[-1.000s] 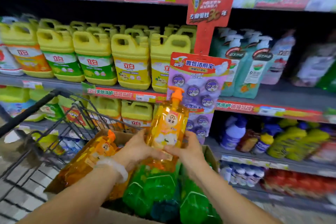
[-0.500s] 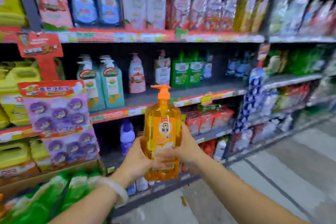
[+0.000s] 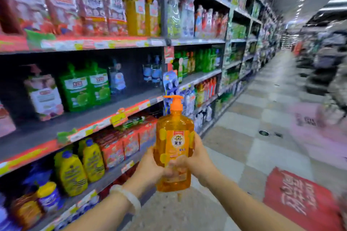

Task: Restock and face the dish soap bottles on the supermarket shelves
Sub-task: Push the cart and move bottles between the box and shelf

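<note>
Supermarket shelves [image 3: 105, 118] run from nine o'clock; both the left hand [image 3: 150, 169] and right hand [image 3: 199, 161] clasp an orange pump bottle [image 3: 174, 148], which could slip mid-aisle or be faced wrongly.

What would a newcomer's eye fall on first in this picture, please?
First, the orange pump bottle held upright at centre frame, the left hand and right hand clasping its lower half. Next, the packed shelves filling the left side, then the red floor sticker at lower right.

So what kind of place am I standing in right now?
Most likely a supermarket's cleaning-products aisle: long tiered shelves with price strips, packed with green refill pouches and yellow bottles, and both hands hold an orange pump bottle.
</note>
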### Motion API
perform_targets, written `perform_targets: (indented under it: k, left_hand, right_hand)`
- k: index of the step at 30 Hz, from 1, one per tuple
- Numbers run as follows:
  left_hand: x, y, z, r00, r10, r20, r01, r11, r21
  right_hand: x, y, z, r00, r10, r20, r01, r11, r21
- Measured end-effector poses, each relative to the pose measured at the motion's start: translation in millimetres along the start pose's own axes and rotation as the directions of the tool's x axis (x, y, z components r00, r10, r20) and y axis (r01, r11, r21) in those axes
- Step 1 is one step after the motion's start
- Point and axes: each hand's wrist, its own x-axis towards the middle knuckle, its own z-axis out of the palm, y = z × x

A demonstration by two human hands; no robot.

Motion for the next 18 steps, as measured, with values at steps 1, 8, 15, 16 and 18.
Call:
perform_targets:
  k: [1, 8, 15, 16, 18]
  left_hand:
    - [21.6, 0.3, 8.1, 1.000, -0.004, 0.019, 0.004, 1.000, -0.011]
    - [175.1, 34.1, 50.9, 0.988, 0.062, 0.144, -0.067, 0.997, 0.031]
    - [296.0, 36.8, 107.8, 0.968, 0.072, 0.241, -0.086, 0.995, 0.048]
    - [313.5, 34.8, 117.8, 0.965, 0.066, 0.254, -0.084, 0.994, 0.063]
    - [349.0, 32.1, 138.8, 0.959, 0.051, 0.280, -0.077, 0.993, 0.085]
  right_hand:
    - [16.2, 2.5, -11.0, 1.000, 0.004, -0.027, -0.004, 1.000, -0.006]
    - [146.4, -7.4, -80.3, 0.991, -0.011, -0.131, -0.003, 0.994, -0.105]
    - [238.2, 10.6, -145.2, 0.966, -0.007, -0.258, -0.021, 0.994, -0.105]
    - [250.7, 15.8, -156.9, 0.962, 0.005, -0.273, -0.033, 0.995, -0.098]
    - [279.1, 26.6, -181.8, 0.953, 0.023, -0.301, -0.049, 0.996, -0.078]
